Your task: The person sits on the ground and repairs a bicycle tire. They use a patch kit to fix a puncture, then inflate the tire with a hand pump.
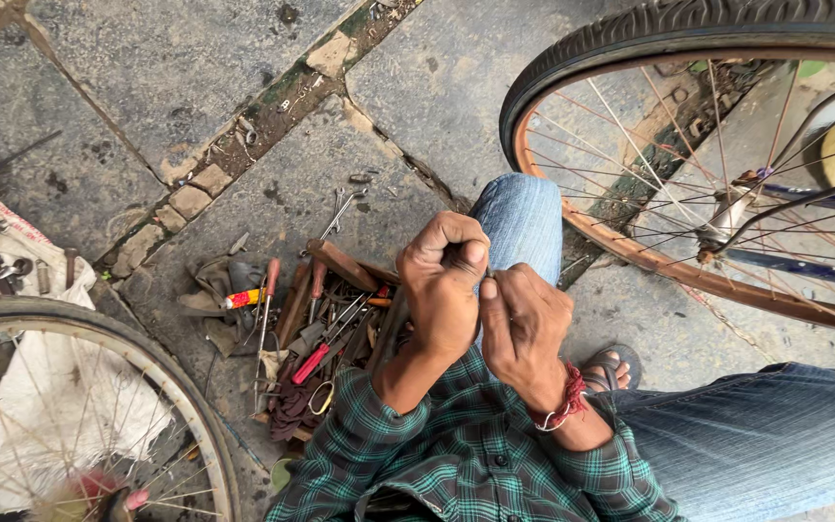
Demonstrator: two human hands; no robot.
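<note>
I see only one package: a white sack (45, 416) with red print, lying at left under a wheel

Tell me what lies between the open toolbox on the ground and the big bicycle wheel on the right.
In the head view, the person's bent knee in blue jeans and both hands, left hand and right hand, lie between the toolbox and the bicycle wheel.
</note>
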